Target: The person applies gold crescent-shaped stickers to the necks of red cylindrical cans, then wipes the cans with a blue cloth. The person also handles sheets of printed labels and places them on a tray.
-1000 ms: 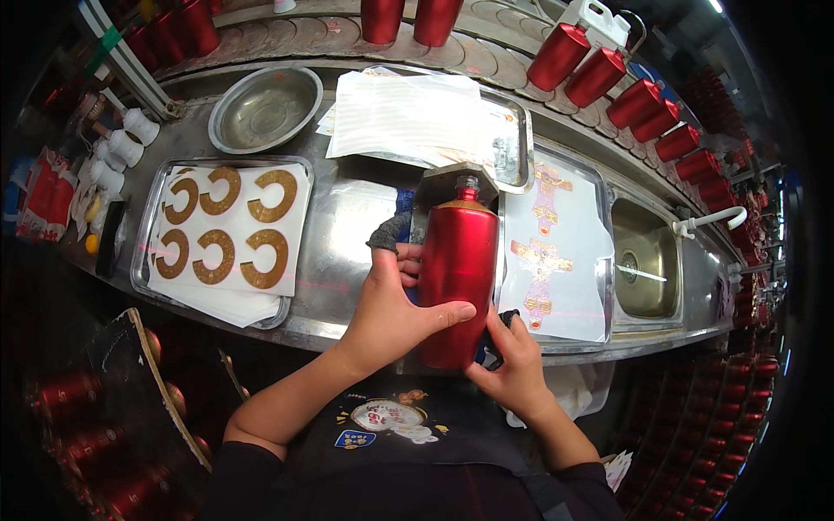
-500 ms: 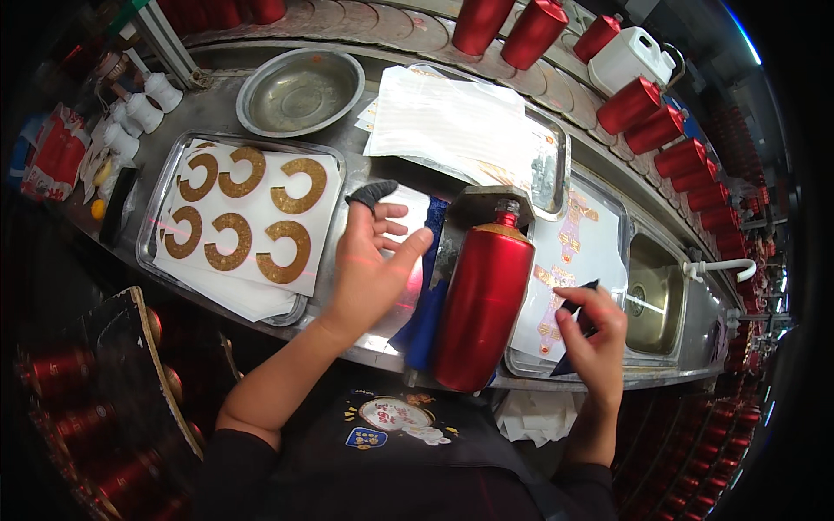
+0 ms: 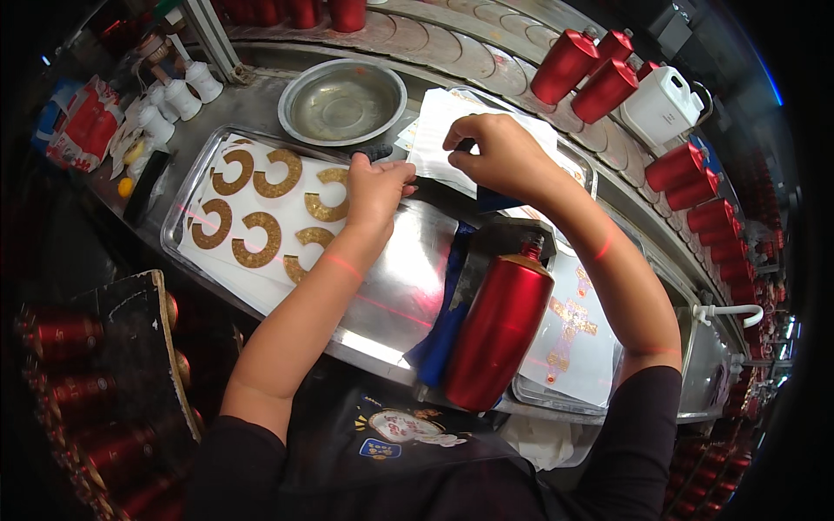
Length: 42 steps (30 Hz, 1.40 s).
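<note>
Left hand (image 3: 373, 193): drawn narrow at fingertips, by right edge of gold C-sticker sheet (image 3: 291, 213); can't tell if holding anything.
Right hand (image 3: 504, 154): curled narrow above white paper stack (image 3: 430, 146); can't tell if holding.
Red bottle (image 3: 499, 334): resting untouched at near edge of bench (image 3: 369, 354), neck toward far side.
Sticker step: probably handling one between hands.
Next move: likely calls for light edge pinch.
Hidden: right-column stickers, partly; right fingertips, hard to read.
</note>
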Tool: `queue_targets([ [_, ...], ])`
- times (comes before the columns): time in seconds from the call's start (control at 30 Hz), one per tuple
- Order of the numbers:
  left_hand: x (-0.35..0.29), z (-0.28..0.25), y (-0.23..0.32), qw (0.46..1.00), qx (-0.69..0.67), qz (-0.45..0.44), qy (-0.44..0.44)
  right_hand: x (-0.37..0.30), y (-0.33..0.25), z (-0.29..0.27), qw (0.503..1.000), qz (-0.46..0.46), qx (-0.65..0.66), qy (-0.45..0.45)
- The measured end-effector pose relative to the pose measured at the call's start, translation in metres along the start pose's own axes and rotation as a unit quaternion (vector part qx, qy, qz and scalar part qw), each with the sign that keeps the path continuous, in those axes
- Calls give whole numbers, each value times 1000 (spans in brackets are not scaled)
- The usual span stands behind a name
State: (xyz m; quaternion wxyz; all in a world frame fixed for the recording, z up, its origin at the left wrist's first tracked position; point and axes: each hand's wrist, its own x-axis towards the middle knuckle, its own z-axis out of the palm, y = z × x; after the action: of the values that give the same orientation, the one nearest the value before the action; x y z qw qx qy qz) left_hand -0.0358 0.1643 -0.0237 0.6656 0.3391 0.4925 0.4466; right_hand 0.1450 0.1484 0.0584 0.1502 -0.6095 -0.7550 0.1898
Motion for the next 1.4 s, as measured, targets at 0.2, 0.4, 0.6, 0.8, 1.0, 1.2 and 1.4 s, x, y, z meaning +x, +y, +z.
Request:
queue_targets([
  [0.2,2,2,-3,999,22,30,-4,26,7,26,999,-2,6,-45],
  [0.4,5,3,-6,999,4,39,-24,32,18,31,997,-18,52,-55],
  [0.6,6,3,-9,999,-15,49,-8,40,36,33,991,-3,125,-54],
  [0.8,0,-3,-7,999,54,5,-5,4,52,1,969,115,64,210],
  [1.0,-18,-3,-4,1000,22,16,9,-119,53,-66,865,38,131,483],
  [1.2,-28,-18,-11,996,25,83,-27,-279,21,-128,721,83,197,660],
  [1.4,-12,-45,-15,993,32,108,-42,-439,-19,-123,622,211,53,752],
])
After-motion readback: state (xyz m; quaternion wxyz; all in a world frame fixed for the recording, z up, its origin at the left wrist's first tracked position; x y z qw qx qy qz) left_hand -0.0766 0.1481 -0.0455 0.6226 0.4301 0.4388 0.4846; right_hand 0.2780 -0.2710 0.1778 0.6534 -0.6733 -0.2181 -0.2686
